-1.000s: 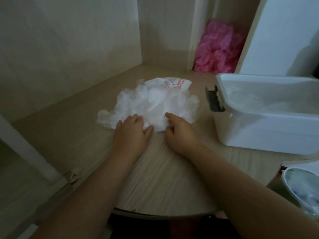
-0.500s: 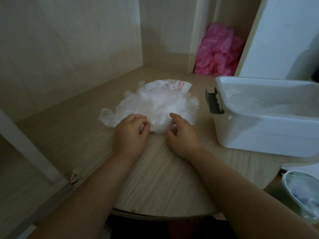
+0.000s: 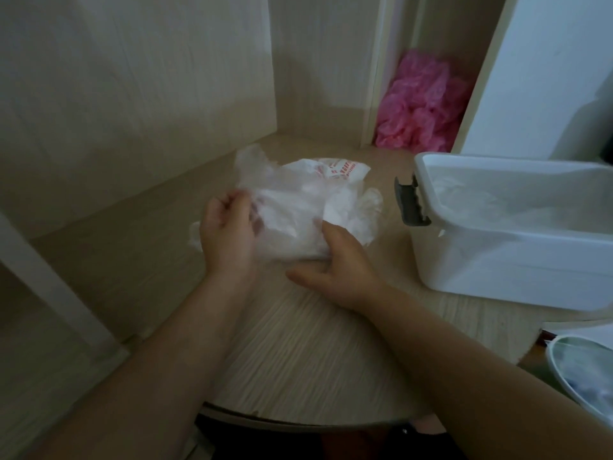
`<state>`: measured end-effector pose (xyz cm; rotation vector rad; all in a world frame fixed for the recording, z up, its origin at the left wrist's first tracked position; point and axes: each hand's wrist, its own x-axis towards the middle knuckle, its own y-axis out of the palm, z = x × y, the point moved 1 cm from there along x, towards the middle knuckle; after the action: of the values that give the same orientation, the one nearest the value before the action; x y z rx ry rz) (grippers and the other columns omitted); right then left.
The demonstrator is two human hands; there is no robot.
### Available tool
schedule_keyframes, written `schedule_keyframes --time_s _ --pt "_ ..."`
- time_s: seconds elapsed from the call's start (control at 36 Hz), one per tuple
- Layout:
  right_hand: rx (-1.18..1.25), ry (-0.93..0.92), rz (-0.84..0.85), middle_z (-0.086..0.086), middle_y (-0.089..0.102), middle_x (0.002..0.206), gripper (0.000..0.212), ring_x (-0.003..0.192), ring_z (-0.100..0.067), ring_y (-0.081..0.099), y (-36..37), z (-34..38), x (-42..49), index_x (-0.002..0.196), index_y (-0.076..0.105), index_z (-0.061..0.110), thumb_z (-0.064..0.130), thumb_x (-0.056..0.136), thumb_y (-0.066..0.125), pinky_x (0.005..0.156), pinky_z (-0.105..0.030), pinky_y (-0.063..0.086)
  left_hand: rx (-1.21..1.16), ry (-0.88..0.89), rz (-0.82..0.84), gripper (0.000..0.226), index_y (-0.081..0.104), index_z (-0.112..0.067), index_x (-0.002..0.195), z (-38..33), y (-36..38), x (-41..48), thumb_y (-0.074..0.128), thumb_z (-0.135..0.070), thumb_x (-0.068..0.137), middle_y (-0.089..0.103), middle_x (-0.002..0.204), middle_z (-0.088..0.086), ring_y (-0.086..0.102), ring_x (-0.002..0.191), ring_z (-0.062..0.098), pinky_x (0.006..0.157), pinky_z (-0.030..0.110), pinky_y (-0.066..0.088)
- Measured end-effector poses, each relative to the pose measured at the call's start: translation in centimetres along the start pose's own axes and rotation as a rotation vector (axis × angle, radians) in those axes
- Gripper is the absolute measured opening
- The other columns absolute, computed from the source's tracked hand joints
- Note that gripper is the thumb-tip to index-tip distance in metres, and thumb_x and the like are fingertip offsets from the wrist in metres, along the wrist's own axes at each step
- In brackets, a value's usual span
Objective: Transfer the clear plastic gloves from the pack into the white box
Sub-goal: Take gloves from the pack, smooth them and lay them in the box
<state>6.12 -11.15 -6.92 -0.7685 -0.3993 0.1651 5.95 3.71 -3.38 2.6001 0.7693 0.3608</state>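
A crumpled heap of clear plastic gloves (image 3: 298,207) is held just above the wooden tabletop, in the middle of the view. My left hand (image 3: 229,230) grips its left side with curled fingers. My right hand (image 3: 338,260) holds it from below on the right, thumb pressed into the plastic. Behind the heap lies the pack (image 3: 341,169), white with red print. The white box (image 3: 510,260) stands open to the right, a grey latch (image 3: 409,202) on its near end, with some clear plastic inside.
Pink plastic gloves (image 3: 424,104) are piled in a niche at the back right. A white panel (image 3: 544,71) rises behind the box. A round container (image 3: 583,373) sits at the right edge. Wooden walls close the left and back.
Both hands went from resting on the heap's near edge to grasping it; the heap is gathered and raised off the table.
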Motion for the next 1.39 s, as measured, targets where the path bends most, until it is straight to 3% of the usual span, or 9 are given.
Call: schedule_keyframes --time_s 0.22,0.36,0.56,0.69,0.86,0.97,1.08,1.19,1.39 --pt "0.426 0.049 -0.136 0.005 0.063 0.113 0.035 0.105 -0.007 0.058 -3.2 5.1 0.2 0.117 0.061 0.018 0.039 0.089 0.060 0.091 -0.027 0.049 -0.050 -0.101 0.038 0.010 0.057 -0.012 0.081 -2.0 1.3 0.3 0.059 -0.012 0.091 0.063 0.080 0.005 0.064 0.073 0.014 0.064 0.028 0.051" --pt "0.667 0.077 -0.239 -0.007 0.061 0.073 0.016 0.062 -0.007 0.052 -6.9 7.5 1.1 0.080 0.064 0.009 0.014 0.093 0.056 0.067 -0.028 0.047 -0.103 -0.115 0.156 0.005 0.059 -0.016 0.090 -2.9 2.4 -0.5 0.058 -0.020 0.092 0.065 0.088 0.000 0.063 0.085 0.013 0.069 0.026 0.050" --pt "0.978 0.128 -0.054 -0.001 0.058 0.070 0.021 0.046 -0.009 0.045 -11.7 8.3 1.6 0.093 0.058 0.019 -0.001 0.092 0.050 0.037 -0.017 0.033 0.038 -0.257 0.389 0.112 0.040 -0.030 0.142 -2.1 3.8 -1.0 0.055 -0.087 0.047 0.048 0.142 -0.003 0.047 0.128 0.016 0.109 0.043 0.035" --pt "1.032 0.080 -0.038 -0.010 0.055 0.071 0.032 0.056 -0.017 0.052 -14.8 7.6 1.2 0.099 0.063 0.018 -0.008 0.086 0.052 0.058 -0.025 0.044 0.150 -0.232 0.632 0.098 0.048 -0.035 0.137 -2.2 5.4 -1.3 0.058 -0.089 0.057 0.053 0.139 -0.005 0.050 0.128 0.019 0.109 0.049 0.034" --pt "0.820 0.146 -0.063 -0.018 0.057 0.089 0.018 0.084 -0.030 0.049 -17.8 6.4 0.4 0.099 0.063 0.010 -0.001 0.087 0.056 0.081 -0.045 0.040 -0.080 -0.168 0.692 0.039 0.065 -0.007 0.105 -3.1 8.4 -2.6 0.072 -0.031 0.075 0.066 0.097 0.008 0.063 0.090 0.016 0.087 0.032 0.048" --pt "0.512 0.221 -0.176 -0.009 0.053 0.062 0.016 0.043 -0.013 0.050 -19.9 4.7 -0.2 0.077 0.059 0.008 0.000 0.090 0.056 0.045 -0.024 0.044 0.033 -0.067 0.595 0.012 0.064 -0.006 0.098 -3.7 9.7 -1.3 0.064 -0.012 0.088 0.055 0.067 -0.003 0.049 0.058 0.004 0.059 0.018 0.042" --pt "0.267 0.327 -0.299 -0.007 0.047 0.054 0.015 0.031 -0.007 0.041 -21.6 1.6 -0.4 0.077 0.062 0.000 0.004 0.090 0.056 0.035 -0.016 0.035 0.418 0.138 0.427 0.022 0.063 -0.022 0.100 -4.7 11.9 -1.5 0.071 -0.011 0.082 0.058 0.085 -0.002 0.057 0.075 0.010 0.069 0.020 0.049" --pt "0.057 0.472 -0.384 -0.011 0.054 0.067 0.016 0.050 -0.018 0.048 -23.4 -2.1 -0.1 0.090 0.064 -0.005 0.007 0.089 0.054 0.048 -0.025 0.043 0.910 0.480 0.238 0.057 0.050 -0.019 0.132 -5.7 13.6 -1.7 0.071 -0.024 0.079 0.055 0.121 0.006 0.053 0.109 0.023 0.094 0.034 0.045" --pt "-0.498 0.593 -0.325 -0.014 0.061 0.110 0.029 0.094 -0.028 0.059 -26.8 -6.0 -2.1 0.118 0.055 0.003 0.009 0.090 0.052 0.074 -0.030 0.045 1.016 0.728 0.857 0.034 0.064 -0.019 0.121 -5.3 18.1 -6.7 0.064 -0.028 0.088 0.051 0.111 -0.003 0.052 0.109 0.015 0.089 0.023 0.035"
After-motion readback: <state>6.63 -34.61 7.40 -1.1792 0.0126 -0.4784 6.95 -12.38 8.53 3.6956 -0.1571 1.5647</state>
